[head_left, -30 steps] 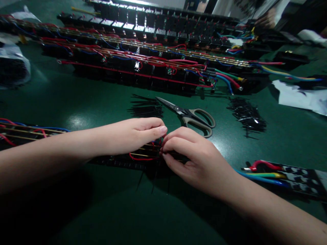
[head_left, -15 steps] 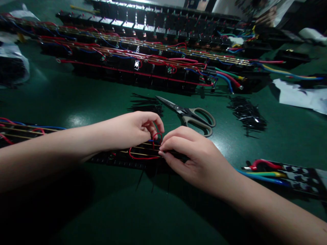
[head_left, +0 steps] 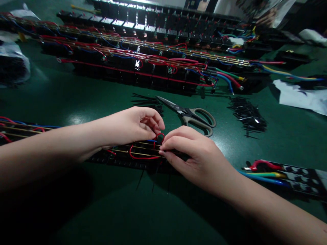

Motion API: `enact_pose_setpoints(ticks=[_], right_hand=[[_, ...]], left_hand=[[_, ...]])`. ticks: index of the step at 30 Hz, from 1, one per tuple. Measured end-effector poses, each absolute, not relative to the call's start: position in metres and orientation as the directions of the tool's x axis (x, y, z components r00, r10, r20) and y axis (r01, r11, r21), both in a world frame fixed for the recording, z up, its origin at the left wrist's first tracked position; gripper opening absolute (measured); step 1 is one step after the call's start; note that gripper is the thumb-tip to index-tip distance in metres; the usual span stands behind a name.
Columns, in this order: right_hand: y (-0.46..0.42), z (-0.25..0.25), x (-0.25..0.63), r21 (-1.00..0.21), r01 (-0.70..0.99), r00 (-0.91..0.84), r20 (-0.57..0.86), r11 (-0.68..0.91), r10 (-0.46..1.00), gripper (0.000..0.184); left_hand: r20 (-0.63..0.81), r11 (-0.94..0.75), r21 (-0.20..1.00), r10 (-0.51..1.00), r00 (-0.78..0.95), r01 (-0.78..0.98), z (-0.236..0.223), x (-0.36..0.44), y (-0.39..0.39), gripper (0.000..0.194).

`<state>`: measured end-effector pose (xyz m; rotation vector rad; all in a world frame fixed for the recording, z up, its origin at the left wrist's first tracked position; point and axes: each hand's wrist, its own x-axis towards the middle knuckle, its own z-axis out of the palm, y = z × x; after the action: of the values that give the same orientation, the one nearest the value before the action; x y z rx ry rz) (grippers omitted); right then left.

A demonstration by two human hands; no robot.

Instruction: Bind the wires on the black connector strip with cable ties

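Beneath both hands runs a long black strip assembly (head_left: 122, 161) with thin brass-coloured rods, a blue wire and a red wire (head_left: 144, 158) looped over them. My left hand (head_left: 143, 124) has its fingers curled above the rods, with thumb and fingertips closed at the small upper loop of red wire. From the right, my right hand (head_left: 191, 149) pinches low at the rods, close to the red wire. What lies between its fingertips is hidden. Thin black cable ties (head_left: 153, 182) hang below the strip's near side.
Scissors (head_left: 190, 115) lie behind my hands, between two piles of black cable ties (head_left: 146, 102) (head_left: 246, 114). Several long wired strips (head_left: 133, 64) stretch across the back. At right is a black end piece (head_left: 304, 178) with thick coloured cables. White paper (head_left: 301, 97) lies behind it.
My left hand has risen slightly and shifted a little right, its thumb tip now nearer the red loop. My right hand holds its place.
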<state>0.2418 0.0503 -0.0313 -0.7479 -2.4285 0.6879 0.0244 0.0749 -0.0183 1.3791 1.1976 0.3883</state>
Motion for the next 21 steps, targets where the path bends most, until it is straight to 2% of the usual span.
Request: enact_pose_setpoints(ticks=[7, 13, 21], right_hand=[[0.0499, -0.0289, 0.2423, -0.6, 0.364, -0.724, 0.298, 0.712, 0.622, 0.013], [0.0511, -0.03, 0.2411, -0.613, 0.356, -0.711, 0.313, 0.706, 0.63, 0.012], [0.051, -0.0305, 0.2424, -0.621, 0.352, -0.703, 0.318, 0.7, 0.636, 0.011]], left_hand=[[-0.466, 0.351, 0.871, 0.812, 0.352, 0.342, -0.0167, 0.0263, 0.0737, 0.035], [-0.471, 0.408, 0.882, 0.786, 0.4, 0.237, -0.0198, 0.0246, 0.0739, 0.041], [-0.485, 0.402, 0.871, 0.798, 0.358, 0.282, -0.0171, 0.0268, 0.0731, 0.012]])
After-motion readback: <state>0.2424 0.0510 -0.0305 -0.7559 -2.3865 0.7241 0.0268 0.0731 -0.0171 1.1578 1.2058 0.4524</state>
